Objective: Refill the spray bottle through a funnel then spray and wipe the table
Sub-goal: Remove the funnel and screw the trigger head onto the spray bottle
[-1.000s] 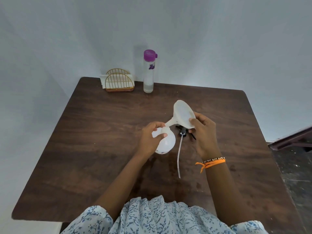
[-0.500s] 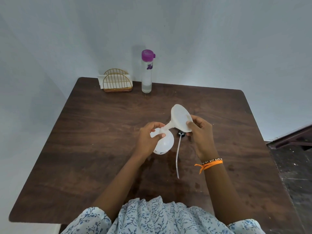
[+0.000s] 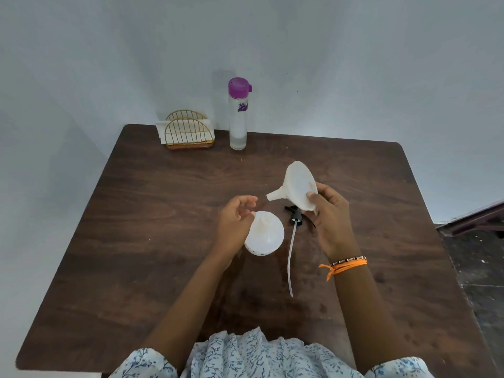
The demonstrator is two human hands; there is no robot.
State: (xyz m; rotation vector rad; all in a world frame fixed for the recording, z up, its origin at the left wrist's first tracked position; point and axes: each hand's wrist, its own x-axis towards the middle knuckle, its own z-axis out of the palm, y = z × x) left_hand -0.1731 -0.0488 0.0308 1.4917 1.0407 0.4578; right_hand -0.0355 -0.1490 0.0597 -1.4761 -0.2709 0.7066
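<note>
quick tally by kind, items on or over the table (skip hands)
Bottles: 2, white spray bottle and purple-capped bottle
Funnels: 1, white funnel, held by the right hand
Spray heads: 1, black spray head with tube
Napkin holders: 1, gold napkin holder
Total: 5

Spray head partly behind funnel (trigger end hidden), water-bottle label too small to read

A dark brown wooden desk with rounded corners stands in a corner of plain pale grey walls; dark speckled floor shows at right
</note>
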